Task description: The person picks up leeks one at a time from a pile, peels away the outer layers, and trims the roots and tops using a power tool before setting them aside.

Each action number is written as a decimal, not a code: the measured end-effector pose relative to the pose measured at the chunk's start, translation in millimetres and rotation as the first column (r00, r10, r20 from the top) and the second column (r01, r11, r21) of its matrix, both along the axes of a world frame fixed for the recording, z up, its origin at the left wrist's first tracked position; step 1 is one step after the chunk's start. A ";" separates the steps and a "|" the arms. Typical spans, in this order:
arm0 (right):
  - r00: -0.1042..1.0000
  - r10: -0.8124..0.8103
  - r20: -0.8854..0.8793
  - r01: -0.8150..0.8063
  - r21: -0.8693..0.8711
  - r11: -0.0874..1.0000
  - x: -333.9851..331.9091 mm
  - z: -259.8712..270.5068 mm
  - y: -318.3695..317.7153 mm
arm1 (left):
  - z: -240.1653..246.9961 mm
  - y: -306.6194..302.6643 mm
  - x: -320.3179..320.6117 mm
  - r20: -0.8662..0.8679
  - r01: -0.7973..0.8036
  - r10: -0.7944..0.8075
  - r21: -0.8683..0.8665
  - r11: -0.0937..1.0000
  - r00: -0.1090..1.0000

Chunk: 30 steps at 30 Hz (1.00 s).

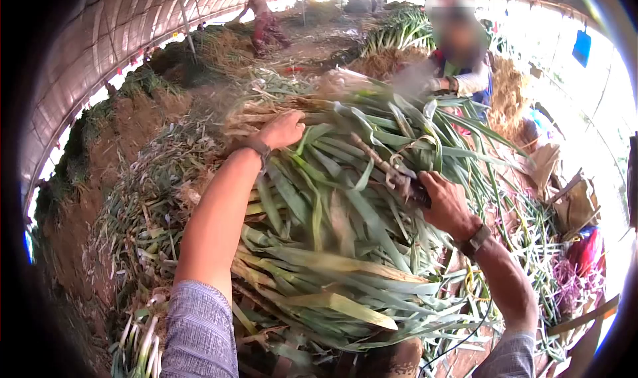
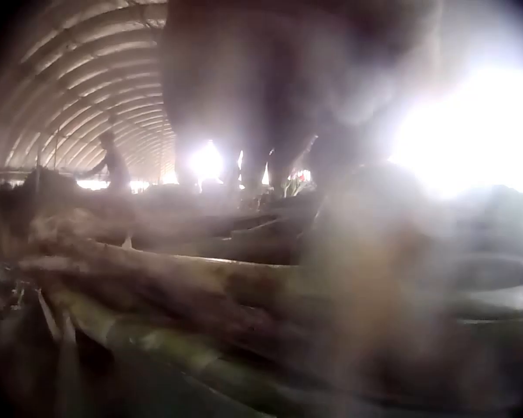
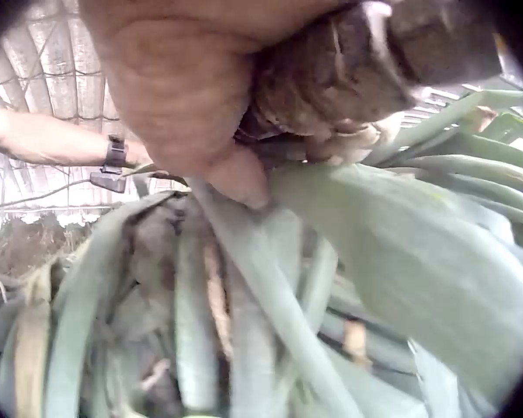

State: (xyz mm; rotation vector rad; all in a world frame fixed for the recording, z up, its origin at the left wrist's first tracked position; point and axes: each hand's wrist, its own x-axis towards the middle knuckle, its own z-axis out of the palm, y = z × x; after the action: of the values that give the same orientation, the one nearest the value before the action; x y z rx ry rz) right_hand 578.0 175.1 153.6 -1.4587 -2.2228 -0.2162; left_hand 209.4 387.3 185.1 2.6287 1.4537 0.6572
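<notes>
Long green leeks [image 1: 372, 205] lie in a large heap before me, pale stalks toward the upper left. My left hand [image 1: 282, 130] is at the stalk end, fingers curled over leeks; in the left wrist view the hand [image 2: 270, 70] is blurred above long stalks [image 2: 200, 270], and its fingertips are unclear. My right hand [image 1: 444, 202] grips a dark handle [image 1: 417, 190] over the leaves, a thin stick-like part pointing up and left. In the right wrist view, the right hand [image 3: 187, 96] is closed round the brown, wrapped-looking handle [image 3: 331, 74], broad leaves [image 3: 418, 252] below it.
Another person [image 1: 462, 65] is across the heap, hands near the leaves. Farther back, someone [image 1: 260, 22] bends forward. Loose leek scraps [image 1: 143, 198] cover the left side. At right are a torn brown box [image 1: 575, 202] and a red bag [image 1: 586, 252]. A dark cable [image 1: 458, 341] runs low.
</notes>
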 end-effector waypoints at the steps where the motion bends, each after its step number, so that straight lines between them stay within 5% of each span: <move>1: 0.999 -0.041 0.013 0.041 -0.038 0.998 10.6 -6.7 9.6 | -0.1 4.3 7.1 -0.002 0.005 -0.005 -0.005 1.000 1.000; 4: 0.992 -0.015 -0.124 0.039 0.190 0.981 49.2 -17.4 30.9 | 5.4 18.8 24.5 -0.109 -0.065 0.047 -0.168 0.984 0.993; 5: 0.964 -0.142 -0.225 0.198 0.252 0.947 64.9 -17.8 39.1 | -9.2 34.1 25.5 -0.080 -0.089 0.081 -0.111 0.990 0.994; 6: 0.882 -0.373 -0.289 0.401 0.042 0.915 68.5 9.2 37.0 | -12.2 39.6 28.8 -0.083 -0.096 0.085 -0.137 0.986 0.993; 7: 0.898 -0.305 -0.316 0.400 0.297 0.867 95.3 1.2 54.2 | -11.3 42.2 33.5 -0.084 -0.105 0.092 -0.155 0.982 0.992; 8: 0.813 -0.431 -0.392 0.526 0.177 0.832 98.5 14.8 54.2 | -13.2 40.6 38.4 -0.085 -0.099 0.087 -0.159 0.982 0.993; 9: 0.807 -0.295 -0.511 0.486 0.293 0.824 108.5 7.9 59.2 | -13.6 38.5 40.1 -0.107 -0.124 0.111 -0.128 0.984 0.988; 13: 0.900 -0.160 -0.405 0.275 0.242 0.931 78.3 10.1 5.9 | -11.3 52.4 35.8 -0.279 -0.147 0.122 -0.071 0.987 0.952; 17: 0.879 -0.118 -0.461 0.199 0.130 0.971 45.6 -10.6 -32.2 | -19.3 39.0 44.8 -0.468 -0.202 0.222 0.093 0.975 0.855; 18: 0.836 -0.100 -0.540 0.171 0.083 0.982 38.1 -10.6 -39.9 | -31.6 43.9 33.8 -0.416 -0.007 0.109 0.240 0.971 0.903; 21: 0.821 0.001 -0.572 0.047 0.069 0.997 32.1 -11.2 -64.9 | -24.8 -1.0 18.0 -0.293 0.146 -0.065 0.263 0.954 0.954; 23: 0.742 -0.002 -0.670 0.016 0.014 1.000 21.2 -8.1 -77.2 | -19.5 -39.6 13.5 -0.300 0.111 -0.027 0.265 0.958 0.954; 25: 0.828 0.067 -0.556 -0.049 0.047 0.998 19.1 -2.6 -82.7 | -26.0 -60.5 3.7 -0.235 0.188 -0.127 0.261 0.947 0.964; 26: 0.768 0.050 -0.638 -0.054 0.014 0.998 11.3 -2.7 -88.7 | -25.5 -72.7 0.0 -0.239 0.189 -0.125 0.266 0.945 0.963; 27: 0.850 0.097 -0.517 -0.055 0.097 0.994 6.4 3.1 -90.0 | -23.5 -87.9 -3.6 -0.257 0.216 -0.162 0.201 0.955 0.953; 30: 0.797 0.052 -0.602 -0.123 -0.077 0.989 -3.9 10.4 -102.5 | -40.5 -121.7 -17.8 -0.172 0.309 -0.284 0.143 0.940 0.943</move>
State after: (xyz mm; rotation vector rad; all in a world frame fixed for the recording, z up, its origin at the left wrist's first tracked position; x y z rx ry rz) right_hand 574.1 72.6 163.9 -1.2441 -1.7829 0.3687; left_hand 191.6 265.6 144.6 3.0007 1.0324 0.5842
